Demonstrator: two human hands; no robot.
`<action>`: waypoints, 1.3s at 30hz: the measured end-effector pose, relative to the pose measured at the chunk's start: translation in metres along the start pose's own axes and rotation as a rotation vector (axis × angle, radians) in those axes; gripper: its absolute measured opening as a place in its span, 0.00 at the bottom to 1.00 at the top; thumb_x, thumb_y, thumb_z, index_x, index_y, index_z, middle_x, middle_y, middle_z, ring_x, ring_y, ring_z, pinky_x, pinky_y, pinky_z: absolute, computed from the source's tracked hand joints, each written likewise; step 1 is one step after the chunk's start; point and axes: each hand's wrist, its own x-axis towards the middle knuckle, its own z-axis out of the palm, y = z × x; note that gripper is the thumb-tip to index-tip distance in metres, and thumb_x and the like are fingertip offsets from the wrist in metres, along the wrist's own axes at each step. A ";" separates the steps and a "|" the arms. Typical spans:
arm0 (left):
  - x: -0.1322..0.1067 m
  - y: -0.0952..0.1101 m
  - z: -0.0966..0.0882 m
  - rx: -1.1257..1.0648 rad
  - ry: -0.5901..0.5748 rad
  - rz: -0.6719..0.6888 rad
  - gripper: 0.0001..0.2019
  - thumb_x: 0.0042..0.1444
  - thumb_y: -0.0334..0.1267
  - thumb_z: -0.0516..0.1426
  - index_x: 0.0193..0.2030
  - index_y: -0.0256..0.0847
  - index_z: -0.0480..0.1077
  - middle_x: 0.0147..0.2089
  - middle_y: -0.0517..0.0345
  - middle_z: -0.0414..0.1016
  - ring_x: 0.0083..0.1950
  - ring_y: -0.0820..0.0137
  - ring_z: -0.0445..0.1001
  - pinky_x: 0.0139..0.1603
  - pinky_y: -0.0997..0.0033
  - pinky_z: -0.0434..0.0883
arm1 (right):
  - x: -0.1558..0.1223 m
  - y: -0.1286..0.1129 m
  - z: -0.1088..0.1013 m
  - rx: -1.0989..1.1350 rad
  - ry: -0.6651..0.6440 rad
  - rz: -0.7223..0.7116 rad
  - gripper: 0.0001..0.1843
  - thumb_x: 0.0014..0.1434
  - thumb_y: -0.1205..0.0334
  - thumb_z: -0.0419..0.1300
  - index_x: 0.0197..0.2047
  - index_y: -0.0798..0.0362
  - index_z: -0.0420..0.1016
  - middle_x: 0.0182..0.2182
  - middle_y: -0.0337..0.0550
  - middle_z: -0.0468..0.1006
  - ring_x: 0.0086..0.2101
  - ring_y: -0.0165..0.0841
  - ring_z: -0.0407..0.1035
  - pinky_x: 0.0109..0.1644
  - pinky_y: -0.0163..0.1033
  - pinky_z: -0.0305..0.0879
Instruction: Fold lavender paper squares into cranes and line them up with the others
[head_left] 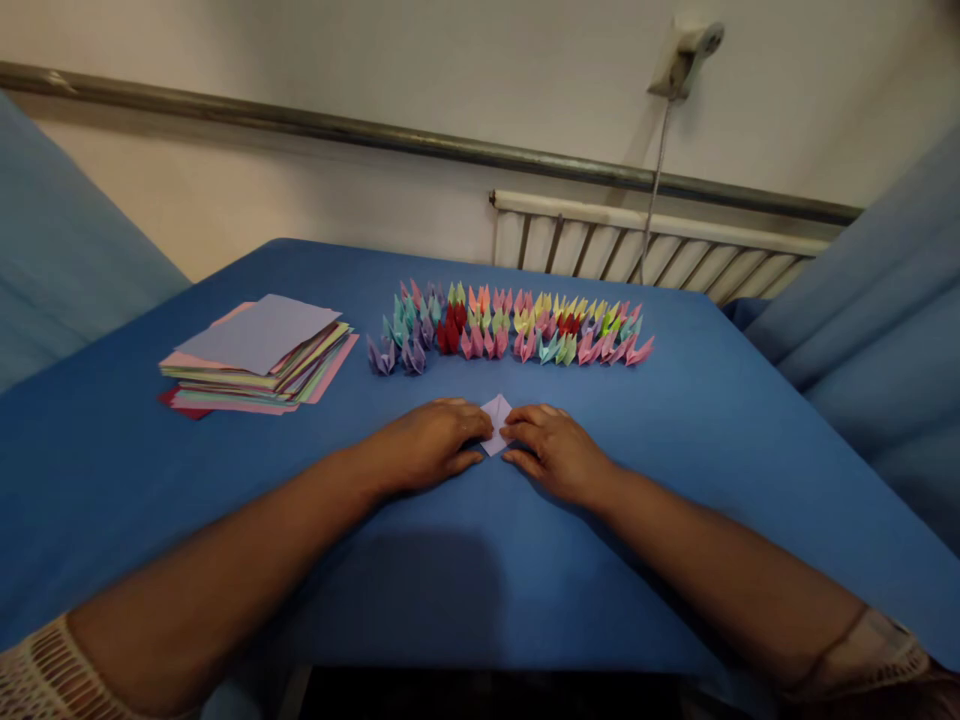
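Note:
A small folded sheet of pale lilac origami paper (495, 445) lies on the blue table, turned like a diamond with one corner pointing away from me. My left hand (435, 440) has its curled fingers on the left edge of the paper. From the other side, my right hand (559, 450) presses its thumb and fingertips onto the right edge. Fingers cover both side corners, and I cannot make out the folds under them. Just beyond the hands stand rows of folded paper cranes (525, 342) in pink, red, yellow, green, turquoise and purple.
A stack of coloured paper sheets (255, 335) sits at the left on the blue tablecloth (660, 420). Behind the table are a radiator (600, 235), a metal pipe (420, 140) and a wall fixture (682, 60) with a cord. Blue curtains (877, 270) hang on both sides.

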 end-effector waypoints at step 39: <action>0.014 -0.015 0.019 -0.004 0.135 -0.250 0.09 0.61 0.40 0.52 0.36 0.39 0.69 0.39 0.53 0.71 0.40 0.65 0.68 0.45 0.64 0.64 | 0.010 0.003 0.015 0.082 0.144 0.202 0.06 0.64 0.63 0.55 0.35 0.53 0.70 0.37 0.45 0.73 0.41 0.36 0.66 0.49 0.43 0.61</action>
